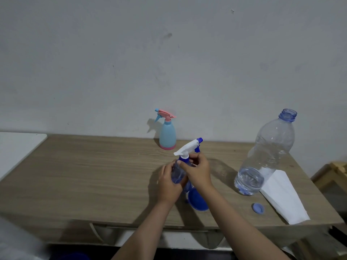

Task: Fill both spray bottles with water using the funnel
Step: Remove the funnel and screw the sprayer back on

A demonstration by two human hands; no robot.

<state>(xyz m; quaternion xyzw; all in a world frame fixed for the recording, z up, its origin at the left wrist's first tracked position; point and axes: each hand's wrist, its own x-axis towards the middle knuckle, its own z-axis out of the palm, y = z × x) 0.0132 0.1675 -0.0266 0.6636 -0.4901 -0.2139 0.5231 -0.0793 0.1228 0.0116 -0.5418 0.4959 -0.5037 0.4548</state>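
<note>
Head view: both hands' grip (curled tight) around blue spray bottle (181,172).

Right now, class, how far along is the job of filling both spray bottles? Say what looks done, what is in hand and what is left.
Done, apparently: the large water bottle stands uncapped and nearly empty, its cap on the table, and the funnel is set down. In hand: the left hand holds the blue spray bottle while the right hand grips its collar. Left: I cannot tell if the pink and blue spray bottle, head on, holds water.
</note>
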